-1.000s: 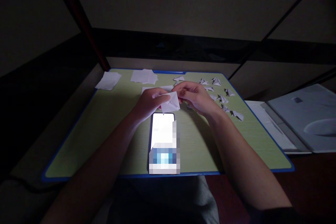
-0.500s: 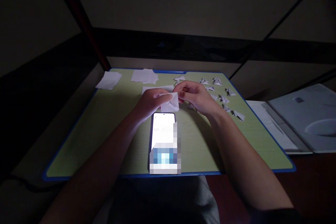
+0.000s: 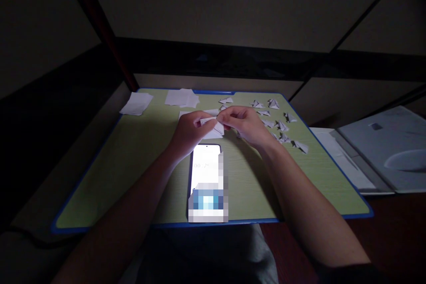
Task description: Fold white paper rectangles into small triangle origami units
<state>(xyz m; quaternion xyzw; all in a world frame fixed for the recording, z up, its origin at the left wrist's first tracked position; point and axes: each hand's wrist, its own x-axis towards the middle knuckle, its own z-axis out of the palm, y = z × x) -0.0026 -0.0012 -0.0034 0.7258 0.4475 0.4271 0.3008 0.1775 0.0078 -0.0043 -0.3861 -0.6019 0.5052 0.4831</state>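
Observation:
Between my hands is a small folded piece of white paper (image 3: 214,132), held up just beyond the phone. My left hand (image 3: 192,131) pinches its left side, thumb lying on the top face. At its upper right corner my right hand (image 3: 242,124) is closed, thumb and forefinger pinching the edge. A diagonal crease shows on the paper's face. Just below the hands a lit phone (image 3: 205,168) lies on the green table (image 3: 123,177), part of its screen blurred out. Behind my hands another white sheet (image 3: 211,112) is partly hidden.
Several small folded paper pieces (image 3: 282,126) are scattered at the table's back right. Paper stacks lie at the back: one at the left corner (image 3: 136,103), another nearer the middle (image 3: 181,98). Right of the table is a flat grey-white panel (image 3: 382,146). A wall stands behind.
My right hand has moved slightly left and onto the paper's upper corner, which it now pinches. Less of the paper's face shows. The view has shifted slightly.

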